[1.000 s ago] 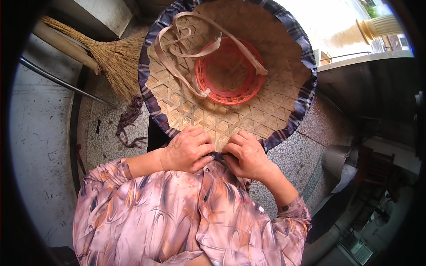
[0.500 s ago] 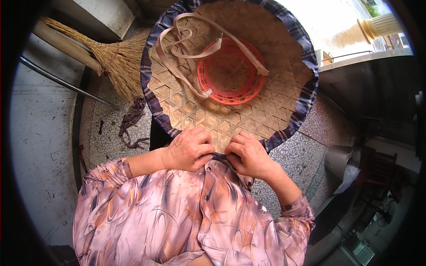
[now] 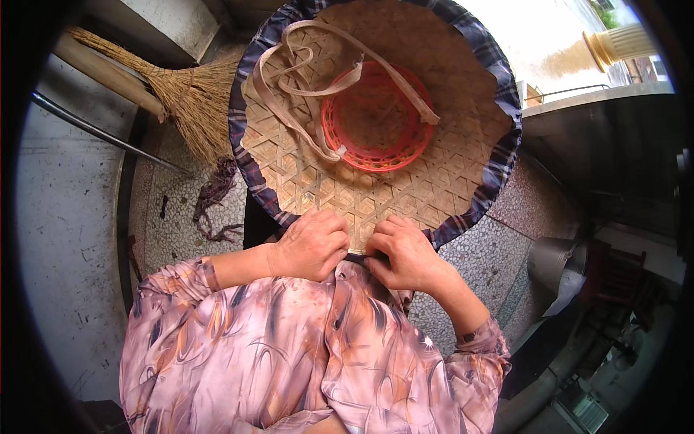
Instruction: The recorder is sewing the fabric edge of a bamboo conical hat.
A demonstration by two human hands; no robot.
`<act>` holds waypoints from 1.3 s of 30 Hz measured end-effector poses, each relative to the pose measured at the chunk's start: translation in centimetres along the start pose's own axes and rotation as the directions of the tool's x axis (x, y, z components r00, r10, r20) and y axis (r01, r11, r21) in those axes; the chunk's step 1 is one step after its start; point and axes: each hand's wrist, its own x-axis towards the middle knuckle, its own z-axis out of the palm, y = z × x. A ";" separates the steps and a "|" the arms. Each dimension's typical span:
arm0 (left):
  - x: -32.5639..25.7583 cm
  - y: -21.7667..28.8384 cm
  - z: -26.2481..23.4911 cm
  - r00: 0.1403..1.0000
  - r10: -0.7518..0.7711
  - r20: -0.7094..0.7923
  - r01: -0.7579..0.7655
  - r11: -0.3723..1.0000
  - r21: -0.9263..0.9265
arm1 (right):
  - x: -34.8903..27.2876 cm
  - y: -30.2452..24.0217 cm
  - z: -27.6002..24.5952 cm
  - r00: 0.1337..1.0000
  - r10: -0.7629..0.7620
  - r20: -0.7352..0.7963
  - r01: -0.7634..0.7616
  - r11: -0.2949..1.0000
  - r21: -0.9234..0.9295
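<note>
As I look down, my left hand [image 3: 311, 244] and right hand [image 3: 405, 254] — fingers curled tight — pinch the woven hat's [image 3: 405, 181] plaid rim [image 3: 249, 163] at six o'clock.

You have one woven conical hat [image 3: 405, 181] before you — one red plastic headband ring [image 3: 376, 119] inside it, one beige chin strap [image 3: 303, 94]. Two hands on the rim: left hand [image 3: 311, 246], right hand [image 3: 405, 253]. One straw broom [image 3: 181, 87]; one metal rod [image 3: 101, 130].
</note>
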 end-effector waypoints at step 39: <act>-8.3 -1.5 1.8 0.639 -0.731 0.237 0.527 0.192 -0.828 | 3.2 -2.8 8.3 0.975 0.190 -0.114 -0.158 0.957 0.244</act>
